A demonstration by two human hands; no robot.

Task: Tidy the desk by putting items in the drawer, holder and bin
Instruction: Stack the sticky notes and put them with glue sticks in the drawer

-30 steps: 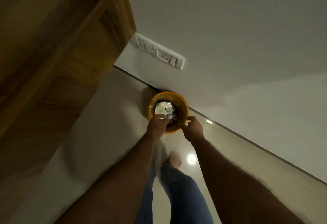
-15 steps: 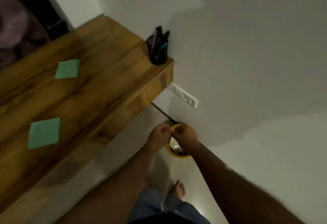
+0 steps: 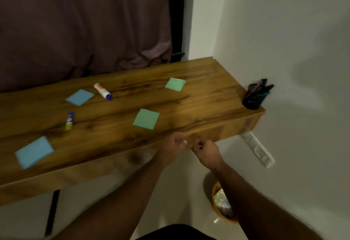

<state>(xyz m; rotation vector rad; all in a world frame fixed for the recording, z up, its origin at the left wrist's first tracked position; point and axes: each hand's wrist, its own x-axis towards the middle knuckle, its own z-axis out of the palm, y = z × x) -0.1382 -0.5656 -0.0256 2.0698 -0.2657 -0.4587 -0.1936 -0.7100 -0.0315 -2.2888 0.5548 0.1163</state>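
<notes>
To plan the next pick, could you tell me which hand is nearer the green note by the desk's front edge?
Left. The left hand is just below the green note, at the desk edge; the right hand sits farther right, beside it.

a wooden desk (image 3: 198, 92) is carrying two blue notes (image 3: 80, 97) (image 3: 34, 152) and two green notes (image 3: 175, 84) (image 3: 146, 118), all lying flat and apart. a white glue tube (image 3: 102, 91) and a small glue stick (image 3: 69, 120) are lying on their sides. a black holder (image 3: 253, 98) with pens is standing at the right corner. an orange bin (image 3: 220, 204) is sitting on the floor below.
</notes>
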